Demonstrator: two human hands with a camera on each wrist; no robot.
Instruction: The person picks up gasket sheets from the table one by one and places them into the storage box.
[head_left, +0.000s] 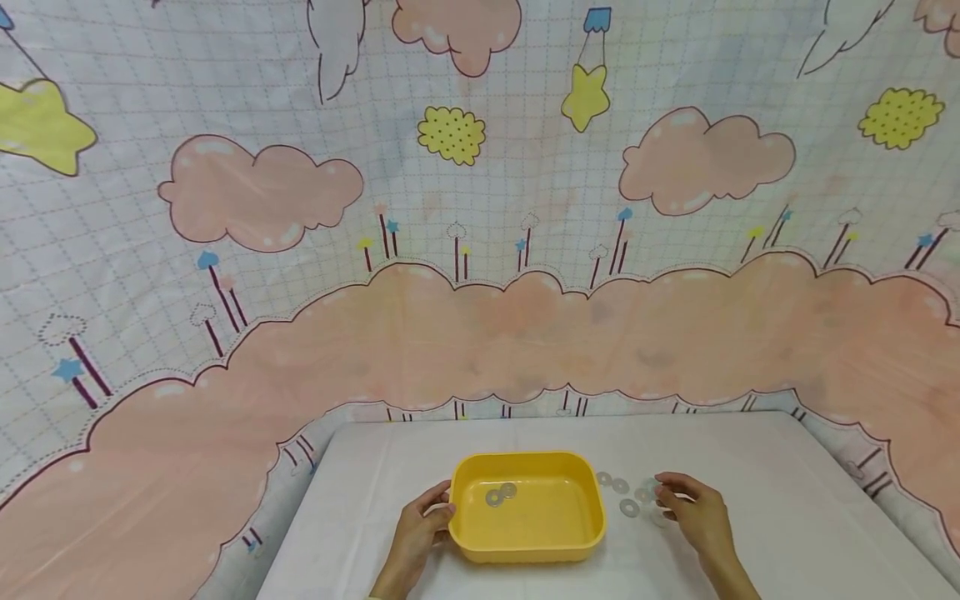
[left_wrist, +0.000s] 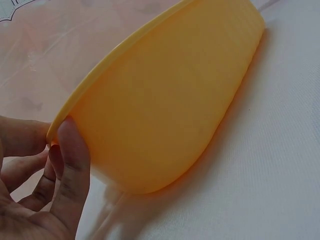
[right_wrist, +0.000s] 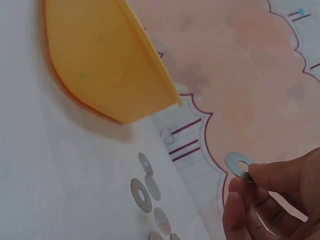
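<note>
A yellow plastic basin [head_left: 528, 546] stands on the table, with two flat metal washers [head_left: 492, 500] lying together inside towards its left. At its left end my left hand [head_left: 422, 523] grips the rim; in the left wrist view the thumb [left_wrist: 74, 155] presses the outer wall just under the lip. My right hand [head_left: 699, 510], to the right of the basin, pinches one washer [right_wrist: 233, 164] between thumb and fingertip, raised above the table. Several more washers [right_wrist: 141, 195] lie loose on the table between the basin and this hand, some close together.
A white cloth covers the table [head_left: 360, 483]. Behind it hangs a patterned cloth backdrop [head_left: 480, 342] with clouds and stars, which also shows along both sides of the table.
</note>
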